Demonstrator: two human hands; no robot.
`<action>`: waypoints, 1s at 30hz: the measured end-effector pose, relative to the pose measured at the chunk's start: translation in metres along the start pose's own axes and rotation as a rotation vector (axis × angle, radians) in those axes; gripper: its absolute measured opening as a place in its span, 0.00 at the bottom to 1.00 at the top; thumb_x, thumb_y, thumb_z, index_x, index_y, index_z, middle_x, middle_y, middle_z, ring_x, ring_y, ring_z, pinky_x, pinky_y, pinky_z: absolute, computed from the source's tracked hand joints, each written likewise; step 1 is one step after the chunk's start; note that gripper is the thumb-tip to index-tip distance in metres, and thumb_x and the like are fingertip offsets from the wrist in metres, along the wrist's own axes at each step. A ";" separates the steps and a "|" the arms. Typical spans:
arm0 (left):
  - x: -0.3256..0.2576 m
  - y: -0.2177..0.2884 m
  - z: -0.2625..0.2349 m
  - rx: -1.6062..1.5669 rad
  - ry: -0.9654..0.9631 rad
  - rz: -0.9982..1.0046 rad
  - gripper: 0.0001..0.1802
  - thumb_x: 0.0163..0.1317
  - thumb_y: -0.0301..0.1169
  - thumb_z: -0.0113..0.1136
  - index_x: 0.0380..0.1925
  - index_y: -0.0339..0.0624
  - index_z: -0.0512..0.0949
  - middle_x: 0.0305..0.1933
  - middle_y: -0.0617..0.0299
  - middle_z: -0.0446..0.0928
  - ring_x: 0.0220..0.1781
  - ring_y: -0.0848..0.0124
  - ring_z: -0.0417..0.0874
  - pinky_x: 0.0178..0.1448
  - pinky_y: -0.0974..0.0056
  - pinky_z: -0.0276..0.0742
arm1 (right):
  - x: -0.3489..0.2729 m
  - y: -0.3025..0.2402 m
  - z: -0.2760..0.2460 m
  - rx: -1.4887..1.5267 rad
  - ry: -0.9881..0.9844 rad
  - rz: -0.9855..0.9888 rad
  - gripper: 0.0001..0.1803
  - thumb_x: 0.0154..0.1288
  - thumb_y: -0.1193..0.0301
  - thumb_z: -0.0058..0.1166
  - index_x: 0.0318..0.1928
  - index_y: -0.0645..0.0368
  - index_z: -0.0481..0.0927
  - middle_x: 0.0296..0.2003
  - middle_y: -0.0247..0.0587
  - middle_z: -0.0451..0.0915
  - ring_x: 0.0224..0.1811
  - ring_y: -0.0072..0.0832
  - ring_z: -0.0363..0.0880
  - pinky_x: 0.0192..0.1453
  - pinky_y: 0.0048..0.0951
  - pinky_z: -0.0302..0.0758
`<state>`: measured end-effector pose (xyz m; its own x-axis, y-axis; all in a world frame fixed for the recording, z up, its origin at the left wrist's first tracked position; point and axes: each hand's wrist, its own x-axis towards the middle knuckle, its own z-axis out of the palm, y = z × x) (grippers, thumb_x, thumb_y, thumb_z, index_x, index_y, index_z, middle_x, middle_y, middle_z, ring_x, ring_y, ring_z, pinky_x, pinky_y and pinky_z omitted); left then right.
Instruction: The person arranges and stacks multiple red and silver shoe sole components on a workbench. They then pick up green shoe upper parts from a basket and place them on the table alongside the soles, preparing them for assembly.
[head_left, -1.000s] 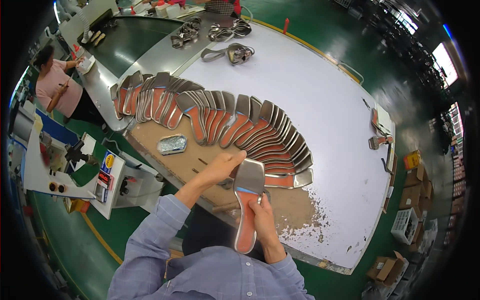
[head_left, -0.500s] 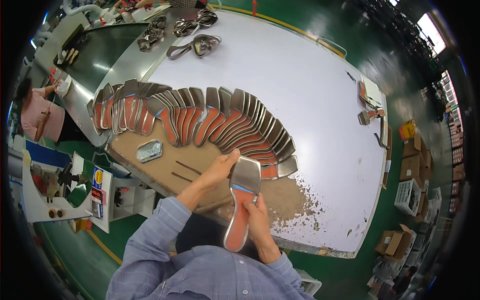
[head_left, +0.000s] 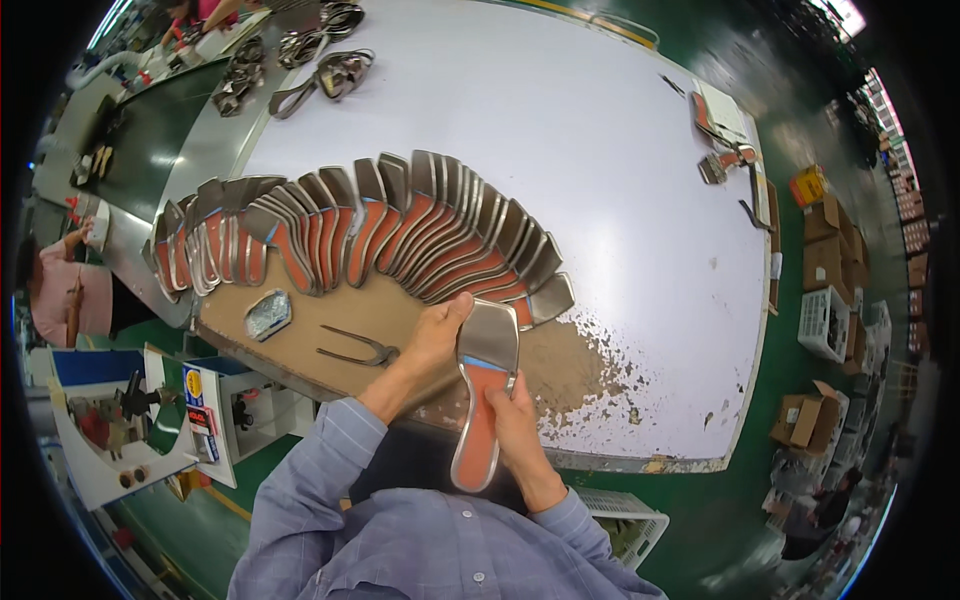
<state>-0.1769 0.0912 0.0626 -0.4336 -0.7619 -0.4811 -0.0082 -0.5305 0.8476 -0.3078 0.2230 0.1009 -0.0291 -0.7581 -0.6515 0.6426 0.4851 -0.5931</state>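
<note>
Just in front of my body I hold one shoe insole (head_left: 482,400), with an orange heel end, a thin blue stripe and a dark metallic forepart. At the forepart's left edge, my left hand (head_left: 435,335) grips it with the thumb along the side. My right hand (head_left: 515,420) pinches its right edge near the narrow waist. Beyond them a curved row of similar insoles (head_left: 440,245) leans overlapped on the table. Left of my left hand lies a pair of pincers (head_left: 375,352) on the brown board (head_left: 310,355); its handle tips point left.
A small shiny grey-blue block (head_left: 268,315) lies on the board. Dark strap bundles (head_left: 343,75) rest at the table's far left. A notepad (head_left: 722,112) and strapped sandal (head_left: 725,162) are at the right edge. A person in pink (head_left: 85,300) works on the left.
My view has shifted, so the table and insole row appear farther left. The pincers' joint, earlier hidden by my left arm, now shows. Both hands keep their hold on the insole.
</note>
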 end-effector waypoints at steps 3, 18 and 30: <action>0.011 -0.027 0.022 0.340 0.073 0.167 0.25 0.78 0.49 0.51 0.51 0.38 0.83 0.48 0.57 0.86 0.49 0.66 0.85 0.56 0.64 0.77 | 0.002 0.008 -0.040 -0.019 0.236 -0.099 0.20 0.72 0.78 0.43 0.62 0.56 0.64 0.44 0.48 0.81 0.31 0.35 0.85 0.34 0.37 0.86; 0.043 -0.042 0.059 1.089 0.084 0.819 0.06 0.56 0.26 0.70 0.34 0.43 0.84 0.38 0.60 0.84 0.41 0.60 0.85 0.42 0.58 0.83 | 0.029 -0.003 -0.110 -0.259 0.529 -0.385 0.33 0.80 0.59 0.48 0.74 0.68 0.58 0.61 0.52 0.76 0.61 0.35 0.76 0.64 0.32 0.73; -0.001 0.048 0.081 0.364 0.570 0.646 0.13 0.74 0.34 0.57 0.38 0.36 0.85 0.37 0.55 0.85 0.39 0.63 0.86 0.45 0.57 0.81 | 0.010 -0.030 -0.035 0.022 0.030 -0.008 0.16 0.80 0.67 0.41 0.60 0.60 0.72 0.38 0.44 0.83 0.32 0.32 0.85 0.39 0.33 0.84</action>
<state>-0.2500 0.0968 0.1217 0.0544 -0.9869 0.1520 -0.2430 0.1346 0.9606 -0.3545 0.2158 0.0954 -0.0574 -0.7481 -0.6610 0.6590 0.4690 -0.5880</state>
